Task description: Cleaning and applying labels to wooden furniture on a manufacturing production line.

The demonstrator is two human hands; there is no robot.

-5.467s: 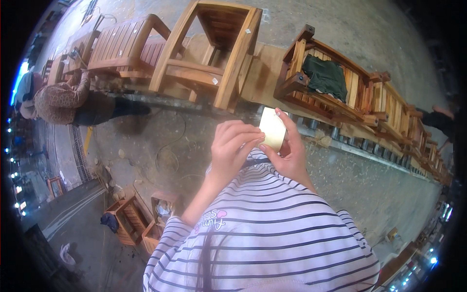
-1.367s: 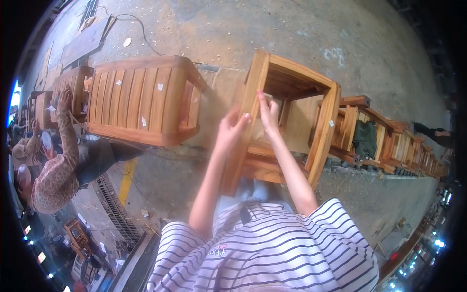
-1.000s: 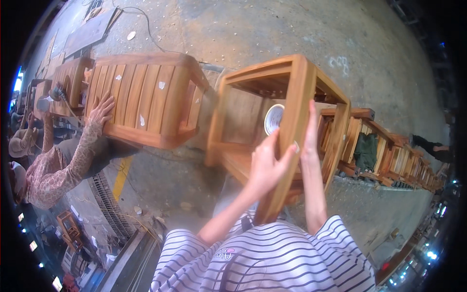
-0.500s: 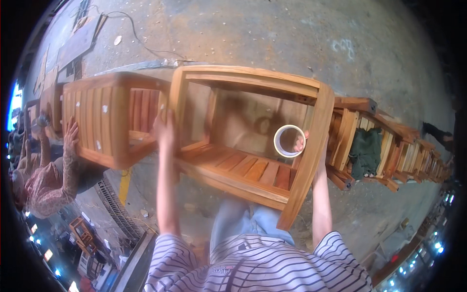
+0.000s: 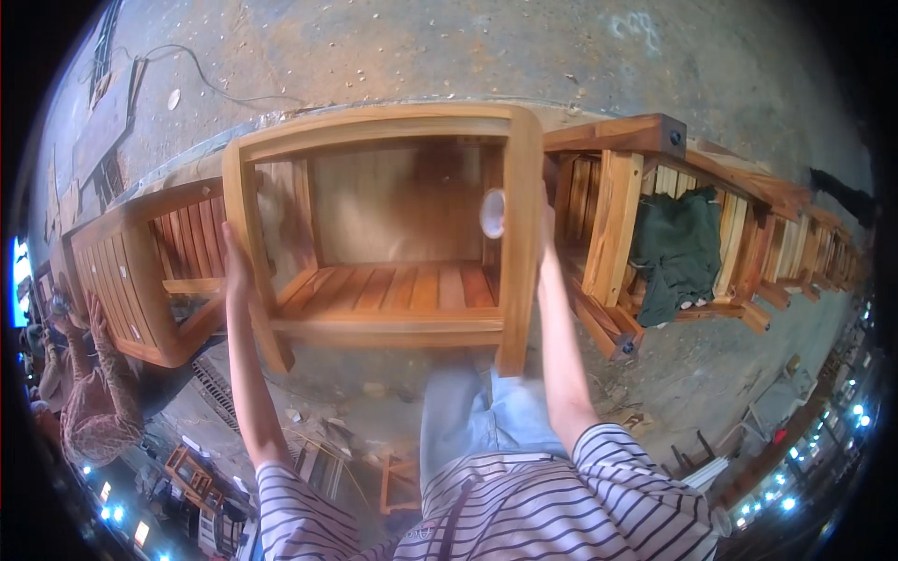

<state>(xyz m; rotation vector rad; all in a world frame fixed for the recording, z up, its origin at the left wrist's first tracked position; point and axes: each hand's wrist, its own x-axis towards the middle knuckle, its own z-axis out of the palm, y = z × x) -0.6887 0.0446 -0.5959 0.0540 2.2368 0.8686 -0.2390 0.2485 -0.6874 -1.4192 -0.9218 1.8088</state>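
Observation:
A slatted wooden furniture frame [image 5: 388, 329] is in front of my body, with a plywood panel behind its opening. My left hand [image 5: 237, 266] grips the outer side of its left post. On the opposite side, my right hand [image 5: 545, 224] wraps round the right post; most of its fingers are hidden behind the wood. A white roll of tape [image 5: 492, 213] shows at the inner side of that post, by the hidden right fingers. Whether the fingers go through the roll, I cannot tell.
At left stands another slatted wooden piece [image 5: 122, 285], with a co-worker's hand [image 5: 97, 323] on it. A row of wooden frames [image 5: 613, 229] runs off to the right, with a dark green cloth [image 5: 681, 248] over one. A cable [image 5: 201, 75] lies on the concrete floor.
The furniture frame has shifted left in view and now sits more level. My left hand has moved down and left along with it. The tape roll has turned nearly edge-on beside the right post.

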